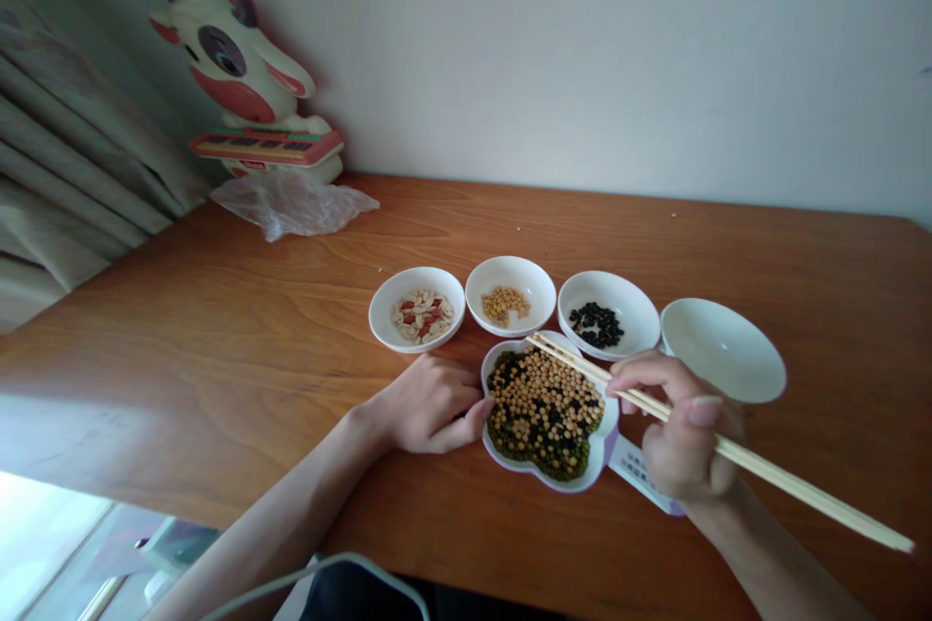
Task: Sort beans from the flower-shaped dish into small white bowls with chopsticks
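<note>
In the head view, my right hand (688, 427) is closed around a pair of chopsticks (801, 492). Their tips lie over the far edge of a flower-shaped dish (617, 417) with a pale purple rim. Soybeans (543, 378), dark beans and small green beans are mixed in this dish. My left hand (437, 405) rests on the table at the dish's left side, thumb against the rim and the other fingers curled in. Whether anything is under those curled fingers is hidden. No bean can be made out between the chopstick tips.
Behind the dish stand white bowls with peanuts and seeds (422, 315), yellow beans (505, 306) and black beans (597, 324); a bare white bowl (723, 349) is at right. A cow-shaped toy keyboard (266, 147) and a plastic bag (295, 206) sit back left. A cable (342, 560) crosses the front.
</note>
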Demonstrator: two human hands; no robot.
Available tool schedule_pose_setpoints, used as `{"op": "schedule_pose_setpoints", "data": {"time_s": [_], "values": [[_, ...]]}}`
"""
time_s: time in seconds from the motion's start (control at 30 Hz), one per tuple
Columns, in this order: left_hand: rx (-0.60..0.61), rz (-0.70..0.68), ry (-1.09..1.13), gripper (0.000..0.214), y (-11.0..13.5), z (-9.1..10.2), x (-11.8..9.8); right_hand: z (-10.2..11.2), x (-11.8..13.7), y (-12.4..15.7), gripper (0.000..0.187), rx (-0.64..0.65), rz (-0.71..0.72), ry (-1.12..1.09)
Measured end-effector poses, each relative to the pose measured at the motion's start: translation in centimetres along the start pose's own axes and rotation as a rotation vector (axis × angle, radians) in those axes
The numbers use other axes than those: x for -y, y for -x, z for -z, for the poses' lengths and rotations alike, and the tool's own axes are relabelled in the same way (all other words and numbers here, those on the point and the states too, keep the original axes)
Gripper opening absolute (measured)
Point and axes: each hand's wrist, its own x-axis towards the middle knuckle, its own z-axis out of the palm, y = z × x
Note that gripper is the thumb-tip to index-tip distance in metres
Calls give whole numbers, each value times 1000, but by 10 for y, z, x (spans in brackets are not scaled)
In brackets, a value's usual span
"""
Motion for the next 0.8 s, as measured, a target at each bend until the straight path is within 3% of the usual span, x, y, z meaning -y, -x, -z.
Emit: {"op": "schedule_pose_setpoints", "data": {"time_s": [0.8], "values": [[-16, -14, 17, 53, -1, 0, -1, -2, -1, 1, 53, 52, -66, 72]]}}
